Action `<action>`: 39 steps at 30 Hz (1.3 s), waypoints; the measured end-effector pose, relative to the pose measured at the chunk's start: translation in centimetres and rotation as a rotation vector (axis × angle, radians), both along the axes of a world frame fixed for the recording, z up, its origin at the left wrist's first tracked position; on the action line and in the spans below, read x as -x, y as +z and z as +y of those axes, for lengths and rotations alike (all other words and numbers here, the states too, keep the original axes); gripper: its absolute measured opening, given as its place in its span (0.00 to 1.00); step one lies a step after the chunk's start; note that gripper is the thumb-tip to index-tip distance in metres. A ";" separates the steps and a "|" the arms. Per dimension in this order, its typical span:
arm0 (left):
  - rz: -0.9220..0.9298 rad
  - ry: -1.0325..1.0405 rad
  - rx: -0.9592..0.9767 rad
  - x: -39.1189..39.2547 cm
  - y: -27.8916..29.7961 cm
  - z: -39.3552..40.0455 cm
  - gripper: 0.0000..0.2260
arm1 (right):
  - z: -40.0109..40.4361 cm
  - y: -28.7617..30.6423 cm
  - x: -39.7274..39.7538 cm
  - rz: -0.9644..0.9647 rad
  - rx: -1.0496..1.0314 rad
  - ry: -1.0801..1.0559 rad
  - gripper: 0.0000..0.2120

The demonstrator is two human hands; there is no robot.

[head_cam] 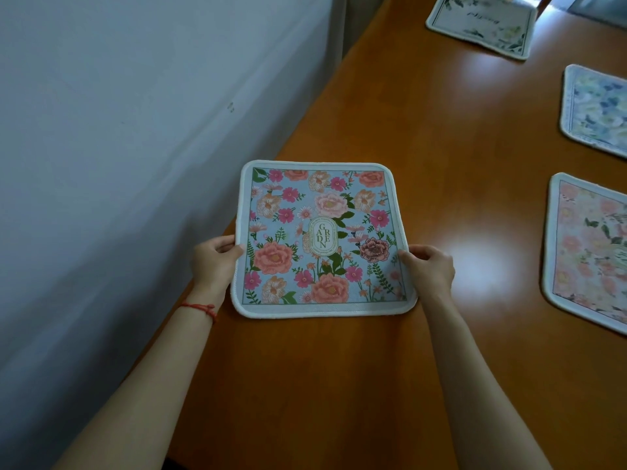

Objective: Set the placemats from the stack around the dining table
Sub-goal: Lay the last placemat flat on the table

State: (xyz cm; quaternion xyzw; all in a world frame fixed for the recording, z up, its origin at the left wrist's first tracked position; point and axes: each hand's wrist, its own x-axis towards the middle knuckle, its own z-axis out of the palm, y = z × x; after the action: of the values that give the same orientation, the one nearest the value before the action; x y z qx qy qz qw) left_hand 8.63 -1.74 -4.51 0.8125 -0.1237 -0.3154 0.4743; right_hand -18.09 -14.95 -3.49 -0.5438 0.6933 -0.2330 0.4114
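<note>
The left hand (214, 257) has its grip closed on the left edge of the floral placemat (322, 239), at the wooden counter's (441, 147) left edge. The right hand (428, 266) pinches its right edge. Three other placemats (592, 110) lie further right.

You hold a floral placemat at the table's left edge.

Your left hand (215, 257) pinches the left border and your right hand (428, 266) pinches the right border of the square pale-blue fabric placemat (322, 239), printed with pink and peach flowers and a "GARDEN" label; it overhangs the glossy brown wooden table (441, 137) on your left-hand side. A red string bracelet (201, 307) circles your left wrist. Right of your right hand lies a pink floral mat (592, 252); beyond it a blue-green floral mat (597, 110), and farther ahead a white leaf-bordered mat (481, 23). Left of your left hand runs a pale grey wall (135, 113).
</note>
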 end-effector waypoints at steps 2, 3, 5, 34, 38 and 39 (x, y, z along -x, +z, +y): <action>-0.007 0.008 0.017 -0.1 0.2 0.1 0.11 | 0.4 0.1 0.1 -0.030 -0.002 -0.022 0.09; -0.009 0.014 0.023 -0.2 0.4 0.1 0.11 | 0.7 0.1 0.2 -0.041 0.000 -0.027 0.08; -0.009 0.021 0.034 -0.1 0.7 0.2 0.11 | 1.3 0.3 0.5 -0.064 0.006 -0.033 0.07; 0.007 -0.370 0.045 8.4 2.4 4.8 0.10 | 17.5 1.9 11.7 -0.105 0.003 -0.396 0.05; 0.010 -0.402 0.042 9.1 2.3 6.0 0.10 | 19.4 2.0 12.4 -0.104 -0.011 -0.436 0.04; 0.007 -0.405 0.039 9.2 2.2 6.3 0.10 | 19.8 1.9 12.5 -0.100 -0.015 -0.441 0.03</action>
State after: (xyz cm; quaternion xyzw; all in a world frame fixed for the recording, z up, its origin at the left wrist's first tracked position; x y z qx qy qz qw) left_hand -0.59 4.58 -2.31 0.7605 -0.2890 -0.4047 0.4175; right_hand -30.58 4.88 -1.54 -0.3636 0.7759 -0.3388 0.3886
